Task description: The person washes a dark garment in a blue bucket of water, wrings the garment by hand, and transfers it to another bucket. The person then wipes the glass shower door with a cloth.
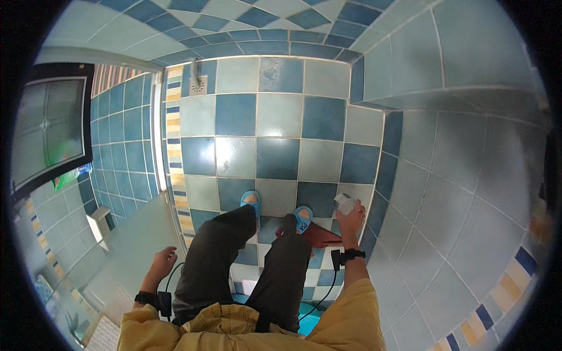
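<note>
My right hand (352,219) is closed around a small, whitish, see-through cup (344,203), held low near the right wall. Below that hand, a dark red cloth (321,236) shows beside my right leg; part of it is hidden behind the leg. My left hand (163,260) hangs at my left side, close to the frosted glass panel. Its fingers are loosely bent and a little apart, with nothing seen in them.
Blue and pale tiles cover the floor (278,121), wet in places, with a drain (198,86) at the far left. My feet wear blue sandals (303,219). A turquoise basin (309,319) shows behind me. Left stands a frosted glass panel (137,237); tiled wall (436,199) rises on the right.
</note>
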`<state>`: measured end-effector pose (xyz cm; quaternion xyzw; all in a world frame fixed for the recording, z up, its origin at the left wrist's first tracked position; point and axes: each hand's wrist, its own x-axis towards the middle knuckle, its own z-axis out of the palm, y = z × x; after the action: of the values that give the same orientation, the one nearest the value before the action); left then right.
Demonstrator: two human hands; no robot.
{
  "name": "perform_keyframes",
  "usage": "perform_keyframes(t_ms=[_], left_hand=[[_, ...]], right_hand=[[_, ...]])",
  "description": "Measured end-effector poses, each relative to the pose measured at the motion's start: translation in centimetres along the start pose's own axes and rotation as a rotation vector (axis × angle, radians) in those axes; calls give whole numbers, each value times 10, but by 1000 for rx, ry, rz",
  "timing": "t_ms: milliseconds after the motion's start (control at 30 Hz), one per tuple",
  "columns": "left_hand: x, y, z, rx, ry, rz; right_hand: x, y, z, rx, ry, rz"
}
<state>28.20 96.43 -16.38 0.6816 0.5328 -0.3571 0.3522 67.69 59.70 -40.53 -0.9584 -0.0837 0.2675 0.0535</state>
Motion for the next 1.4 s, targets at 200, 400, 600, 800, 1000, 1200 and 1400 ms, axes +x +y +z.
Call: perform_keyframes(t_ms=[200, 400, 600, 800, 1000, 1200, 1400], left_hand=[[-46, 10, -10, -193, -40, 50], [-103, -46, 11, -368, -57, -14], [-128, -87, 39, -476, 40, -25], [-182, -118, 69, -572, 123, -95], [-196, -117, 74, -501, 144, 12], [-179, -156, 36, -517, 138, 11], [-177, -149, -7, -607, 172, 15]], right_hand=[[-54, -36, -108, -89, -64, -205], [-116, -65, -216, -137, 8, -371], [-130, -98, -263, 3, 54, -443], [-161, -109, -273, 68, 160, -576], [-188, -109, -284, 46, 154, -570], [-216, -171, -286, -61, 134, -545], [-220, -229, -290, 27, 189, -589]])
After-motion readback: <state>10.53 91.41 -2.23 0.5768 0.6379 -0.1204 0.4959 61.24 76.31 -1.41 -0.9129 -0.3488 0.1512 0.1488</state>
